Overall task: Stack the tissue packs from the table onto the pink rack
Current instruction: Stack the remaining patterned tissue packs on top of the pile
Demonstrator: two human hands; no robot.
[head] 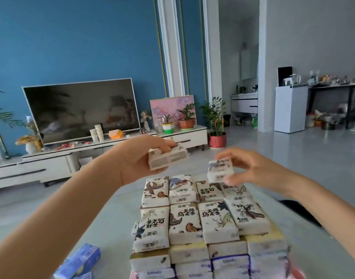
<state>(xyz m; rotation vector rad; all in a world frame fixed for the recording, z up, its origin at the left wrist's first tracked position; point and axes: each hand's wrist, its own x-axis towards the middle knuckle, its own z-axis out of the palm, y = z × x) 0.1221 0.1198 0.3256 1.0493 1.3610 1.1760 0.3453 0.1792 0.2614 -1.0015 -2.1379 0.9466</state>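
A tall stack of white printed tissue packs (200, 218) rises in front of me, its top layer two rows deep. The pink rack (297, 275) shows only as slivers at the stack's bottom corners. My left hand (140, 158) is raised above the stack's far left corner, shut on a white tissue pack (167, 158). My right hand (253, 168) hovers over the far right corner, pinching a smaller-looking tissue pack (220, 170) just above the top layer. A blue tissue pack (80, 262) lies on the table at the lower left.
The pale table (112, 218) carries the stack. A dark object (299, 210) sits on the table to the right. Beyond are a TV (80, 109) on a low white cabinet, potted plants and an open tiled floor.
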